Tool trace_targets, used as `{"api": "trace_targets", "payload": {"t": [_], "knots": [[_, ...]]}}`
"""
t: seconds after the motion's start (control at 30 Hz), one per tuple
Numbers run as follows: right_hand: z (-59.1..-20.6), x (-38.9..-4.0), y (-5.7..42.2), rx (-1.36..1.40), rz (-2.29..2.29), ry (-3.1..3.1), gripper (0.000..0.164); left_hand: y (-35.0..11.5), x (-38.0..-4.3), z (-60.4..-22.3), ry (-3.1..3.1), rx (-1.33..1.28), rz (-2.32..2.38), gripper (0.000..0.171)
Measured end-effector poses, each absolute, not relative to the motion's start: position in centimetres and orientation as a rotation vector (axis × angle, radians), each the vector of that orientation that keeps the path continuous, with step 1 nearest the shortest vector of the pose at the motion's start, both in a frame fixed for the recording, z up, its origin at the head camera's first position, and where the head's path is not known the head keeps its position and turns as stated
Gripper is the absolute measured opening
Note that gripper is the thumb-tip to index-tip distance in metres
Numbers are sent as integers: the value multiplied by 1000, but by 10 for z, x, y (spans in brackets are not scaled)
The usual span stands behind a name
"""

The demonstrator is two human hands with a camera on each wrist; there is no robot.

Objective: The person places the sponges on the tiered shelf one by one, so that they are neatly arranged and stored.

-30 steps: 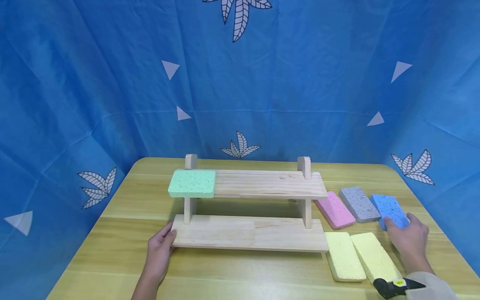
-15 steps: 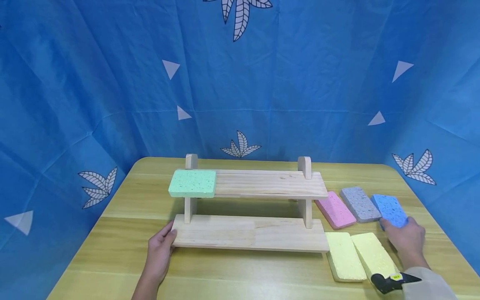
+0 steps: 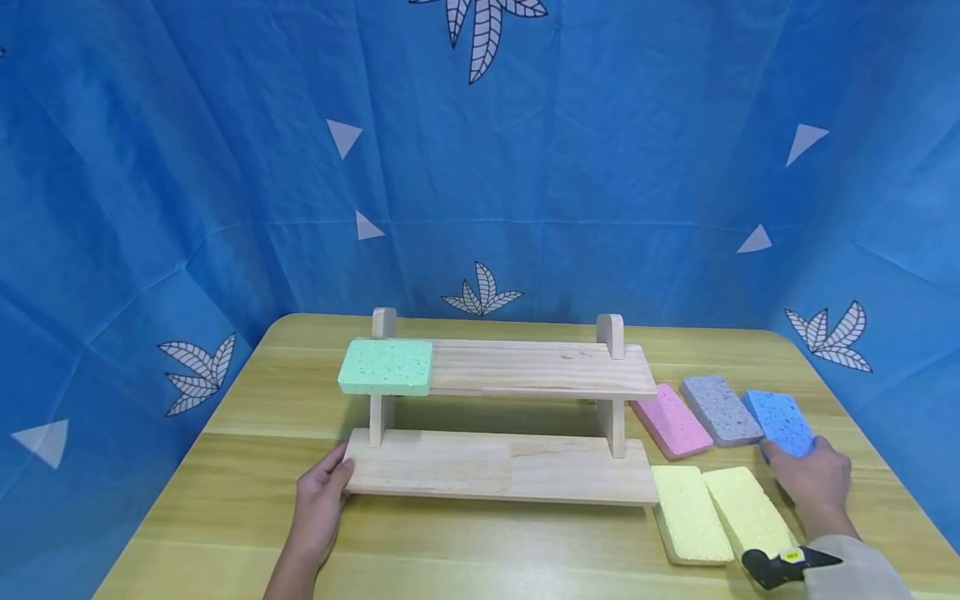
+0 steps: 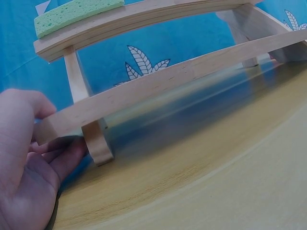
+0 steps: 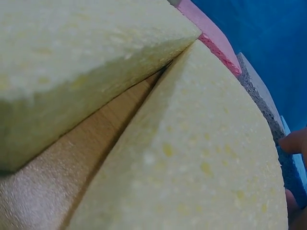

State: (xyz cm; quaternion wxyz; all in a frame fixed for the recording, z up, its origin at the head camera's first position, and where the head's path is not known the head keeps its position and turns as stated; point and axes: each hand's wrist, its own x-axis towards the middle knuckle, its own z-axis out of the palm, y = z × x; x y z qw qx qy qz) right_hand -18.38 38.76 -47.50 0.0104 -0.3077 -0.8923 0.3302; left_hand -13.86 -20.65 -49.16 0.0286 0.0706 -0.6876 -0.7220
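A two-tier wooden shelf [image 3: 465,463] stands in the middle of the table. My left hand [image 3: 318,497] grips the left end of its lower board, thumb on top and fingers beneath, as the left wrist view shows. On the left end of the upper board lies a light green sponge [image 3: 386,367]. At the right, my right hand [image 3: 816,487] holds the near end of a blue sponge [image 3: 780,418], thumb on its left side and fingers on its right. That sponge lies flat on the table. In the right wrist view only a bit of the hand [image 5: 296,143] shows at the edge.
Left of the blue sponge lie a grey sponge [image 3: 720,408] and a pink sponge [image 3: 672,422]. Two pale yellow sponges [image 3: 692,514] sit nearer, close by the right forearm. A blue patterned cloth [image 3: 480,183] hangs behind the table [image 3: 487,550].
My right hand has shifted slightly nearer and to the left at the blue sponge's near end. The left hand and the shelf stay put.
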Motion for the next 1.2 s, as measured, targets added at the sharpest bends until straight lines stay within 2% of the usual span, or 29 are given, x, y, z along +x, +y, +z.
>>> {"api": "trace_targets", "payload": {"t": [1.2], "knots": [[-471, -177, 388, -1037, 1106, -2737, 92, -209, -139, -492, -2167, 237, -2181, 50]]}}
